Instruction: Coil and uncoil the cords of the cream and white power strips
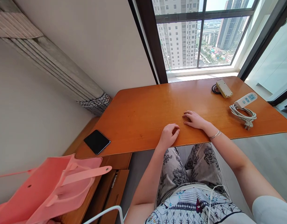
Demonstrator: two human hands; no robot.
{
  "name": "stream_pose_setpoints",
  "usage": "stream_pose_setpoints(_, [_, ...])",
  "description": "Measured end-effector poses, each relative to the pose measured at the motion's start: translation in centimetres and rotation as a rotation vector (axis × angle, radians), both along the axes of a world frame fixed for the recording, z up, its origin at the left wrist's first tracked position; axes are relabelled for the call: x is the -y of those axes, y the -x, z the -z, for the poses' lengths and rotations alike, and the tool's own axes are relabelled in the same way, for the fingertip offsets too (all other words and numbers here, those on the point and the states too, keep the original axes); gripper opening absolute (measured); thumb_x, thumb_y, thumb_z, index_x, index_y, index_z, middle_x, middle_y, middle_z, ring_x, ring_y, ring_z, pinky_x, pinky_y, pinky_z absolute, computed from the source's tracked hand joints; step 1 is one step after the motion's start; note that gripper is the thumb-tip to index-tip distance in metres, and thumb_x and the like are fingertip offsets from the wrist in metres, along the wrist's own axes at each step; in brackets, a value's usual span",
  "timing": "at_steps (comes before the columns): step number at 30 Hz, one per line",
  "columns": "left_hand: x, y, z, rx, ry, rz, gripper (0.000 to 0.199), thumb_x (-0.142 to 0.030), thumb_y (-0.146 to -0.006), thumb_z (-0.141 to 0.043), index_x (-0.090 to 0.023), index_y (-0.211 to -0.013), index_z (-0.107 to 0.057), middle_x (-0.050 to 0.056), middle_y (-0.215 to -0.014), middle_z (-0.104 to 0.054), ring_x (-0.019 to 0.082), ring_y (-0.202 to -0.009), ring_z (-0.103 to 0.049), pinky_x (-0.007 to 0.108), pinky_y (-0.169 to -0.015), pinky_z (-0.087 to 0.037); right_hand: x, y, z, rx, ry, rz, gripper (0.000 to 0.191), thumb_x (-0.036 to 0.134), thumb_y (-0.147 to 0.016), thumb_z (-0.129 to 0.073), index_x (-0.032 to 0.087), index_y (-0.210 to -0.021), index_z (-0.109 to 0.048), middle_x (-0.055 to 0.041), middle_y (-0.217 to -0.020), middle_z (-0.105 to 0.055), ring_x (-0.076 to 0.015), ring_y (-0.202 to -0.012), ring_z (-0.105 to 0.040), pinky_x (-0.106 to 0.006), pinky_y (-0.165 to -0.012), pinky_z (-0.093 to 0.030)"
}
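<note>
A brown table [138, 115] fills the middle of the scene, seen from above and near as I watch remotely through the head camera. Past its far edge, a window [203, 15] opens on high-rise towers [190, 43], their tops cut off above. A grey curtain [64, 68] gathers at far left, its upper end out of my view. At near left sits a pink bag [47, 183], one end cropped, covering part of a wooden cabinet [120, 160]. Patterned trousers [175, 174] run under the near edge, where the tabletop hides the knees from me.

The left hand [170, 134] and right hand [193, 119] rest near that edge, apart from each other and empty, fingers loosely bent; I cannot see either palm fully. A tablet [96, 142], its screen dark, lies at the near left corner. To the right, any lettering on the white power strip [246, 100] is too small for me to read; its coiled cord [243, 113] and plug [248, 125] lie on the near side. Farther back, a tan box [224, 88] partly hides a looped black cable [215, 89]. Thin bracelets [215, 134] circle the right wrist.
</note>
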State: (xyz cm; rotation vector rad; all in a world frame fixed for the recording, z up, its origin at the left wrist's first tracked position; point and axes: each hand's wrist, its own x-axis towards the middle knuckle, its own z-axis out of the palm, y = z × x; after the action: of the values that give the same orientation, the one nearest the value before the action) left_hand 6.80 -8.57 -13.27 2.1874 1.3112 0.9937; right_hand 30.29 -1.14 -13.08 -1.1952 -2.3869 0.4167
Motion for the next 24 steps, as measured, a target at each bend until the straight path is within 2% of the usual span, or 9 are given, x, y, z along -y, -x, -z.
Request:
stream_pose_setpoints(9, [0.1, 0.2, -0.1, -0.005, 0.0, 0.017, 0.013, -0.024, -0.093, -0.059, -0.022, -0.1, -0.069, 0.008, -0.11, -0.077, 0.026, -0.113, -0.07, 0.047, -0.104, -0.054, 0.0, 0.2, 0.1, 0.024, -0.014, 0.004, 0.039, 0.035, -0.092, -0.07, 0.017, -0.126, -0.07, -0.0204, -0.143, -0.062, -0.0334, -0.139, -0.056, -0.055, -0.12, -0.043])
stream_pose_setpoints(18, [0.2, 0.1, -0.3, -0.011, -0.004, 0.026, 0.013, -0.024, -0.093, -0.059, -0.022, -0.099, -0.069, 0.008, -0.11, -0.077, 0.026, -0.113, -0.07, 0.046, -0.103, -0.055, 0.1, 0.1, 0.2, 0.037, -0.02, 0.01, 0.038, 0.035, -0.091, -0.07, 0.019, -0.125, -0.069, -0.0188, -0.143, -0.061, -0.0338, -0.139, -0.056, -0.057, -0.119, -0.044])
stream_pose_setpoints(21, [0.2, 0.1, -0.2, -0.015, -0.012, 0.024, 0.012, -0.023, -0.092, -0.059, -0.022, -0.099, -0.069, 0.008, -0.108, -0.077, 0.025, -0.108, -0.071, 0.045, -0.101, -0.056, 0.5, -0.1, -0.5, -0.024, -0.026, 0.032, 0.039, 0.035, -0.089, -0.072, 0.021, -0.124, -0.07, -0.0182, -0.147, -0.059, -0.0345, -0.14, -0.055, -0.057, -0.118, -0.044])
stream_pose_setpoints(24, [0.1, 0.1, -0.1, -0.005, -0.001, 0.016, 0.013, -0.024, -0.092, -0.059, -0.022, -0.099, -0.07, 0.008, -0.108, -0.077, 0.025, -0.105, -0.071, 0.045, -0.099, -0.057, 1.2, -1.1, -2.2, -0.207, -0.116, 0.104, 0.037, 0.036, -0.093, -0.065, 0.022, -0.128, -0.067, -0.0164, -0.149, -0.056, -0.0318, -0.14, -0.054, -0.054, -0.119, -0.044])
